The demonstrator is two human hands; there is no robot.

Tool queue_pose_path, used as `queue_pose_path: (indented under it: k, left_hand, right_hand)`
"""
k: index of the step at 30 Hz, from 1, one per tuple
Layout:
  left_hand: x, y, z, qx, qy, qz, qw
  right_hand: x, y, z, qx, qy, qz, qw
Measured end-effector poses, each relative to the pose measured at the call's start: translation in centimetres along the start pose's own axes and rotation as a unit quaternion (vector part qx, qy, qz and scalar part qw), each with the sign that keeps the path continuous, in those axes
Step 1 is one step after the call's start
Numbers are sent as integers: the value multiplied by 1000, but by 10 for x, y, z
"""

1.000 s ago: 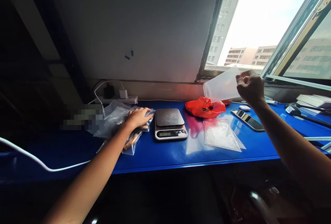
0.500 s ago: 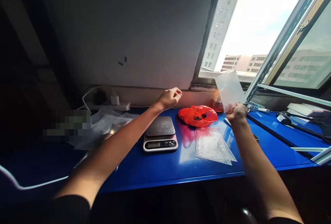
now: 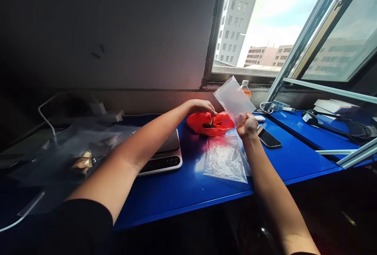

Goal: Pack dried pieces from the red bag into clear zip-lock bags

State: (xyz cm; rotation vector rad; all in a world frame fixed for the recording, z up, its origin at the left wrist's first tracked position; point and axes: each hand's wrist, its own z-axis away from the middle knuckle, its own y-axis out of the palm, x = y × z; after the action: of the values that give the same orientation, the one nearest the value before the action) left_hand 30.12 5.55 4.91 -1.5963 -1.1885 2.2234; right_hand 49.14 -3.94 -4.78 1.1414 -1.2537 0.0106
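My left hand [image 3: 202, 106] reaches over a red plastic bag [image 3: 196, 125], its fingers bent down at the bag's opening and drawn together. Whether anything is between the fingertips is too small to make out. Dark pieces [image 3: 209, 123] show inside the red bag. My right hand [image 3: 246, 126] grips a translucent plastic bag [image 3: 234, 99] by its lower corner and holds it up beside the red one. Flat clear plastic bags [image 3: 225, 158] lie on the table below. A kitchen scale [image 3: 167, 162] is partly hidden behind my left forearm.
On the blue table [image 3: 188, 200], clear bags [image 3: 108, 135] lie at left, with a brown piece [image 3: 83, 163] among them. A phone [image 3: 269, 138] rests right of my right hand. An orange-filled bottle [image 3: 246, 88] stands by the window. A metal frame [image 3: 330, 90] and cables [image 3: 332, 127] are at right.
The view has turned right. My left hand has moved from above the scale to the red bag, fingers now pointing down. My right hand still holds the translucent bag, now nearer the left hand.
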Motion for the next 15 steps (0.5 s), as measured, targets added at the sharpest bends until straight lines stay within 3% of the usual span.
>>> queue_pose_path:
  k: [4,6,10,15]
  left_hand:
    - [-13,-3,31,-2,49,9,999]
    - [-20,-4,46,-20,68,-49,996]
    - [-29,-2,67,-139,5,-217,966]
    - [-30,-8,75,-265,-42,-171,948]
  right_hand:
    - [-1,9,11,7,6,-32,999]
    - [2,13,20,22,5,-44,999]
    - [9,18,37,51,-6,-59,997]
    - [11,22,46,64,-9,-45,997]
